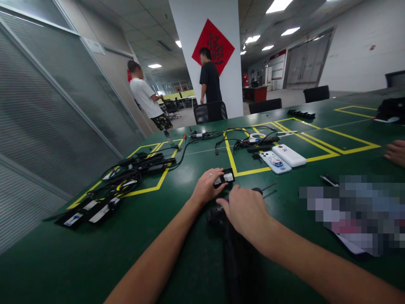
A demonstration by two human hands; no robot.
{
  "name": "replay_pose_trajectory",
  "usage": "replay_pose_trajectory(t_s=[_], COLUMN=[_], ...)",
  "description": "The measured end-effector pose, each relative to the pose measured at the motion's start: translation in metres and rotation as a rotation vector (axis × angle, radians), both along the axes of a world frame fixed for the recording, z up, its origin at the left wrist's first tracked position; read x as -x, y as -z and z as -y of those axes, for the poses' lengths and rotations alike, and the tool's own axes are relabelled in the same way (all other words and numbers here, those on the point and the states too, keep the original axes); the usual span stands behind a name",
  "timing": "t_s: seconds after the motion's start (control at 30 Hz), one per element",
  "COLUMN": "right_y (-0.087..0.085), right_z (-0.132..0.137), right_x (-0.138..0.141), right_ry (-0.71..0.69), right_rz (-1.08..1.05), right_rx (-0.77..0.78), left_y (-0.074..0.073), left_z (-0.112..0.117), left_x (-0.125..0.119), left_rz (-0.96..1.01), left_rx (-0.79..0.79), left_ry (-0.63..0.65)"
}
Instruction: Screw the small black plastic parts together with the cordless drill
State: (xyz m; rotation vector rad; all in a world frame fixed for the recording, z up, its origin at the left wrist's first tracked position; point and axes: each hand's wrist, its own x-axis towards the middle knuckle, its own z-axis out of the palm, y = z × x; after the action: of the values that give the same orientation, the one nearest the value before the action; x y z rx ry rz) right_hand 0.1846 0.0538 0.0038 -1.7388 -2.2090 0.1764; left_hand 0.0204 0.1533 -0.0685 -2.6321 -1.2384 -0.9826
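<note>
Black-and-white piece [229,176] is being pinched between fingers of the left hand [207,184]; the right hand [248,207] is covering a black object [215,214], its finger closure unclear.

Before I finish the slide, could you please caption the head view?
At a green, yellow-taped table, the left grip touches a black-and-white item; the right grip is on a dark object.

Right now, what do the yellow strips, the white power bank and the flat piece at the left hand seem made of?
Yellow strips: probably matte adhesive tape, flat on the green tabletop.
White power bank: likely smooth plastic, with rounded corners.
Flat piece: perhaps card or plastic; the left hand partly hides it, finish unclear.
</note>
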Motion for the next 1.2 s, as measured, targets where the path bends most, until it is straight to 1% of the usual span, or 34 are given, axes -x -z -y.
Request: replay_pose_trajectory(t_s=[0.1, 0.13, 0.17, 0.2, 0.27, 0.33, 0.37, 0.43, 0.5, 0.53, 0.6, 0.67, 0.77, 0.83, 0.93, 1.03, 1.13, 1.2], right_y=[-0.002, 0.000, 0.004, 0.009, 0.021, 0.032, 0.037, 0.043, 0.045, 0.045, 0.044, 0.043, 0.044, 0.047, 0.050, 0.051, 0.049, 0.048], right_z=[-0.027, -0.036, -0.044, -0.052, -0.062, -0.068, -0.070, -0.072, -0.076, -0.078, -0.082, -0.085, -0.087, -0.088, -0.090, -0.093, -0.097, -0.099], right_x=[-0.007, -0.007, -0.007, -0.006, -0.004, -0.002, -0.003, -0.005, -0.011, -0.014, -0.022, -0.028, -0.030, -0.028, -0.022, -0.017, -0.013, -0.011], right_ry=[0.039, 0.016, -0.024, -0.073, -0.208, -0.326, -0.354, -0.350, -0.272, -0.217, -0.111, -0.064, -0.112, -0.151, -0.191, -0.242, -0.329, -0.356], right_rz=[-0.155, -0.218, -0.294, -0.385, -0.595, -0.766, -0.836, -0.948, -1.001, -0.995, -0.908, -0.788, -0.635, -0.527, -0.364, -0.253, -0.211, -0.192], right_rx=[-0.175, -0.206, -0.199, -0.157, -0.016, 0.063, 0.087, 0.133, 0.158, 0.141, 0.033, -0.071, -0.109, -0.106, -0.098, -0.074, -0.048, -0.023], left_y=[-0.005, -0.007, -0.008, -0.009, -0.009, -0.008, -0.009, -0.010, -0.012, -0.012, -0.011, -0.006, 0.003, 0.004, -0.004, -0.017, -0.024, -0.024], left_z=[0.006, 0.008, 0.011, 0.013, 0.018, 0.021, 0.021, 0.021, 0.019, 0.017, 0.011, 0.004, -0.004, -0.006, -0.005, -0.002, 0.001, 0.003], left_x=[-0.002, -0.004, -0.006, -0.008, -0.012, -0.016, -0.017, -0.017, -0.016, -0.015, -0.012, -0.009, -0.006, -0.005, -0.003, 0.002, 0.009, 0.015], left_rz=[0.110, 0.147, 0.177, 0.192, 0.183, 0.143, 0.122, 0.096, 0.068, 0.043, -0.027, -0.082, -0.064, -0.019, 0.073, 0.141, 0.179, 0.237], left_rx=[-0.021, -0.039, -0.059, -0.076, -0.100, -0.110, -0.108, -0.085, -0.051, -0.037, -0.014, 0.024, 0.097, 0.140, 0.223, 0.373, 0.517, 0.576], left_ry=[-0.006, -0.013, -0.020, -0.021, -0.007, 0.020, 0.029, 0.020, -0.010, -0.021, -0.028, -0.029, -0.041, -0.025, 0.019, 0.053, 0.033, -0.009])
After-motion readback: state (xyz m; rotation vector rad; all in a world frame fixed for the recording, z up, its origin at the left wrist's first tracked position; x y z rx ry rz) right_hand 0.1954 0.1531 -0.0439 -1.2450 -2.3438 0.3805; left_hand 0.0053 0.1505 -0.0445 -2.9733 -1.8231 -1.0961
